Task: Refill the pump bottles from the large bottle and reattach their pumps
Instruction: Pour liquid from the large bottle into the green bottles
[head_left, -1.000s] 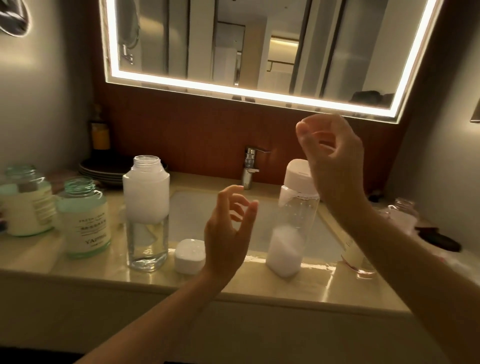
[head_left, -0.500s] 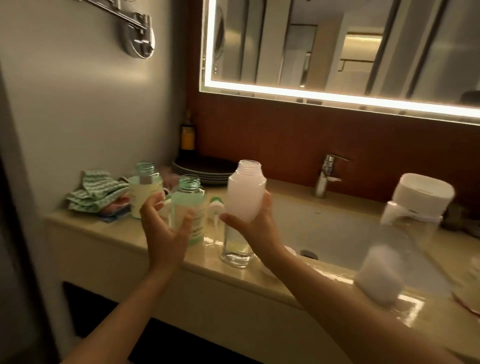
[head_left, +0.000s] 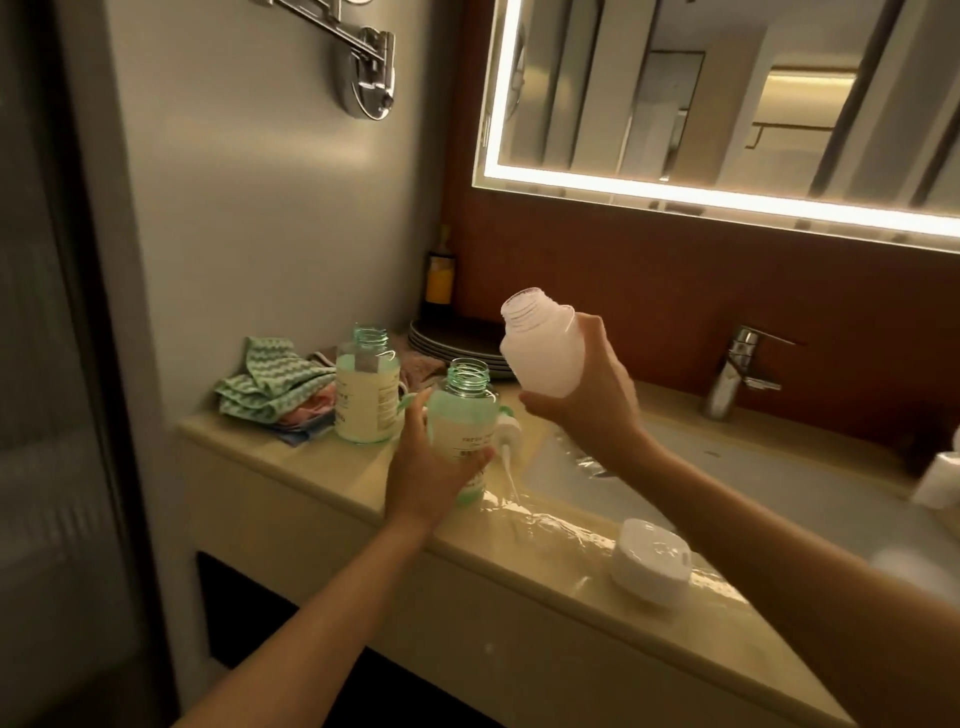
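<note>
Pump bottles number two; large bottle, tilted, just one.

Looks forward and down from head height, close over the near counter edge. Faces left toward the wall.

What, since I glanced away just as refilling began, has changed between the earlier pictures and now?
The right hand gripped the large white bottle, lifted it off the counter and tilted its open mouth left, toward the nearer green pump bottle. The left hand came down and took hold of that bottle. The farther green bottle and the white cap stayed on the counter.
</note>
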